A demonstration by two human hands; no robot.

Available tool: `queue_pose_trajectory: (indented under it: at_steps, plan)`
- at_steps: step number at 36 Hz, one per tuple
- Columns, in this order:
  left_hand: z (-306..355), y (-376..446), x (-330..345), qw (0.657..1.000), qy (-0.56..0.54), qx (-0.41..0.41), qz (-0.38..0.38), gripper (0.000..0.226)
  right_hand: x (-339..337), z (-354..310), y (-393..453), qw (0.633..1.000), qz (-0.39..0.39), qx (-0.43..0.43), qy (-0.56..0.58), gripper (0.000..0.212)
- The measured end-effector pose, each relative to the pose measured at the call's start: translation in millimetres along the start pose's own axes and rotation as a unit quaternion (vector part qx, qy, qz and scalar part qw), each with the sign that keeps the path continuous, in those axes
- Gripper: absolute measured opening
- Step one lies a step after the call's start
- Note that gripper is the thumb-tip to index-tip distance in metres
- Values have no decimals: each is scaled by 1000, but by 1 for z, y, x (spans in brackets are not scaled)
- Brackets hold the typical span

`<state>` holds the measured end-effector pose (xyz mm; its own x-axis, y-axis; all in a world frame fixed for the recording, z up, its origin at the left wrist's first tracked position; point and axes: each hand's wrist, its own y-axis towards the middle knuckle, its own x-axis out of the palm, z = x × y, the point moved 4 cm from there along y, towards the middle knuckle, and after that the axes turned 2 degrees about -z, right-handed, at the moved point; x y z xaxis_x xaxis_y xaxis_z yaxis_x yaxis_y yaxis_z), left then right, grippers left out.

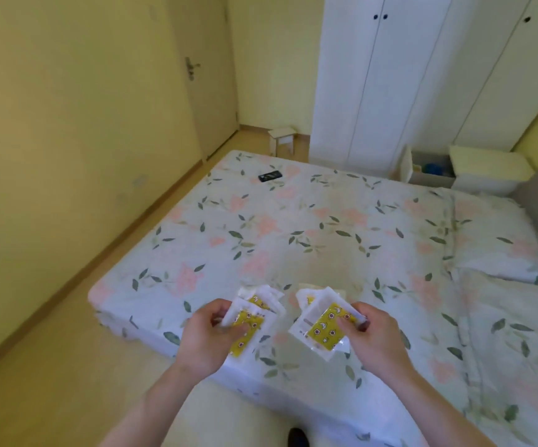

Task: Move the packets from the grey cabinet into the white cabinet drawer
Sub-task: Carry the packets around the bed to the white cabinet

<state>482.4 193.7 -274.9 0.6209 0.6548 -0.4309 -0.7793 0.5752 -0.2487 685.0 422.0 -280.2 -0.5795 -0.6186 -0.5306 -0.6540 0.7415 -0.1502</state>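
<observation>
We see both hands held out over the near corner of the bed (325, 227), each with a bundle of packets. The left hand (205, 337) has its fingers (225, 330) curled round a fanned stack of white packets with yellow patterned faces (254, 312); the thumb lies across the top packet and the stack sticks out beyond the fingertips, up and to the right. The right hand (375, 337) has its fingers (346, 322) clamped on a second stack of the same packets (321, 324), thumb pressed on the yellow face of the topmost one, with the rest of the stack spreading out to the left of the fingertips. The two stacks are near each other but apart, with a strip of flowered sheet showing between them.

Well beyond the fingers, at the far side of the bed, lies a small black object (270, 176). Further off to the right of the fingers stands a white cabinet (490, 171) with its drawer (429, 171) pulled open; something blue lies inside, too blurred to tell. Behind it rises a tall white wardrobe (390, 75). A small stool (282, 140) stands on the floor by a closed door (209, 85).
</observation>
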Motion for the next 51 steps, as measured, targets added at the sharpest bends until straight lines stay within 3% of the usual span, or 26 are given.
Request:
queue_pose_trajectory:
  at_steps: [13, 23, 27, 33, 43, 51]
  plan:
    - [-43, 67, -173, 983, -30, -72, 169, 11, 171, -145, 154, 981, -169, -95, -12, 22]
    - [-98, 67, -315, 930, -55, -162, 325, 15, 351, -296, 216, 925, -307, -218, -51, 34]
    - [-130, 68, -371, 910, -82, -184, 362, 17, 424, -344, 223, 904, -345, -244, -62, 23]
    - [-178, 86, -464, 901, -87, -185, 383, 14, 530, -403, 226, 896, -362, -253, -51, 21]
    - [-232, 141, -631, 913, -71, -180, 360, 14, 651, -482, 231, 923, -321, -207, -48, 33]
    - [-264, 229, -732, 928, -71, -177, 321, 16, 736, -529, 283, 938, -300, -167, -45, 20]
